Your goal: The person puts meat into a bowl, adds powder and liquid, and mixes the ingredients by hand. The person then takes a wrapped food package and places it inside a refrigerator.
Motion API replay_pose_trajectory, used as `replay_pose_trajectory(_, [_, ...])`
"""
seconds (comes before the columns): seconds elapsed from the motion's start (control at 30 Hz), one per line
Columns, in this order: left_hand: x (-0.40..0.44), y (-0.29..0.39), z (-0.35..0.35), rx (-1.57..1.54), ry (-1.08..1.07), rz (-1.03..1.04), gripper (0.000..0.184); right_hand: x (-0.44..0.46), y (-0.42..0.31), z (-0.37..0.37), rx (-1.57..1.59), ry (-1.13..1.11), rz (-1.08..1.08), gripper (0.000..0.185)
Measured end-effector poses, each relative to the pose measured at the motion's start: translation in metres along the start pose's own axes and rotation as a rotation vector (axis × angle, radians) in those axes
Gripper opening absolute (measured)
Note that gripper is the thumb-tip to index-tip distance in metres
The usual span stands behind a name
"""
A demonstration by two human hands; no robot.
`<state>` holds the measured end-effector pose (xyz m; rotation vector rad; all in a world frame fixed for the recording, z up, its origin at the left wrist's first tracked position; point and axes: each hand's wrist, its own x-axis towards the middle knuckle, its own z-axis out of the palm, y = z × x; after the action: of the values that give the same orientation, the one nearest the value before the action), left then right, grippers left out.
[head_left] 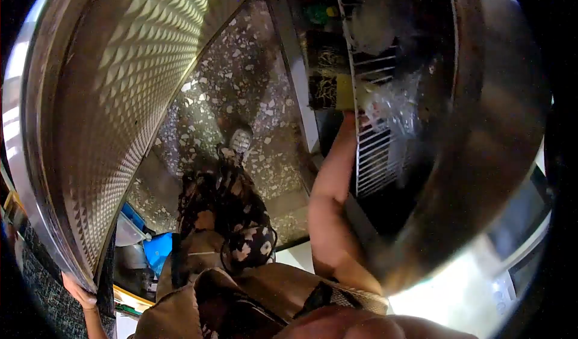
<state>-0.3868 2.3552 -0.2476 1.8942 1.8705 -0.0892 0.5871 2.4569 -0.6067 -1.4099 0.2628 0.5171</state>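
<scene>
At the lower left, my left hand point(79, 291) grips the edge of a large open door point(150, 80) with a bumpy, patterned inner panel. My right arm reaches up into a dark cabinet with white wire shelves point(376, 164). There my right hand point(357, 120) is mostly hidden by the shelf wires, beside a crinkled clear plastic bag point(394, 107). Its fingers cannot be made out, nor whether they hold the bag. Next to this hand is a dark box with yellow markings point(328, 68).
Below lies a speckled stone floor point(241, 68), with a light shoe point(241, 140) on it. A blue bag point(158, 252) and a grey bin point(128, 228) stand at the lower left. Something green point(316, 14) sits at the cabinet's top. A bright white surface point(457, 294) is at the lower right.
</scene>
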Motion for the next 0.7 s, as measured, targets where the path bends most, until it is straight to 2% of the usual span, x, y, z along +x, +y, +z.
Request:
replay_pose_trajectory(0.07, [0.003,0.028,-0.011,0.025,-0.061,-0.203,0.062,0.016,-0.006,0.02,-0.044,0.031,-0.044,0.056])
replay_pose_trajectory(0.13, [-0.021,-0.004,-0.01,0.343,-0.002,-0.009,0.067,0.02,-0.003,0.035,-0.082,0.067,-0.07,0.055])
replay_pose_trajectory(0.2, [0.028,0.073,-0.017,-0.081,-0.112,-0.088,0.066,0.027,-0.005,0.041,-0.139,0.11,-0.106,0.055])
replay_pose_trajectory(0.23, [0.015,0.051,-0.017,-0.081,-0.108,-0.087,0.066,0.025,-0.004,0.044,-0.168,0.121,-0.124,0.055])
replay_pose_trajectory(0.3, [-0.022,0.001,-0.011,0.187,-0.025,0.024,0.061,0.025,-0.001,0.049,-0.224,0.14,-0.159,0.054])
replay_pose_trajectory(0.4, [0.019,0.076,-0.013,0.001,-0.01,-0.065,0.057,0.027,0.004,0.055,-0.298,0.16,-0.197,0.053])
replay_pose_trajectory(0.53, [0.008,0.058,-0.013,0.027,-0.032,-0.107,0.058,0.02,0.006,0.067,-0.441,0.163,-0.256,0.052])
replay_pose_trajectory(0.57, [0.021,0.066,-0.019,-0.108,-0.071,-0.085,0.061,0.019,0.006,0.069,-0.48,0.167,-0.276,0.052])
replay_pose_trajectory(0.6, [0.007,0.034,-0.02,-0.113,-0.087,-0.08,0.061,0.014,0.007,0.07,-0.517,0.169,-0.29,0.052])
replay_pose_trajectory(0.67, [-0.04,-0.039,-0.021,0.241,-0.168,-0.027,0.058,0.005,0.008,0.072,-0.58,0.173,-0.313,0.051])
replay_pose_trajectory(0.7, [-0.052,-0.041,-0.016,0.158,-0.18,-0.194,0.056,0.003,0.009,0.072,-0.603,0.177,-0.321,0.051])
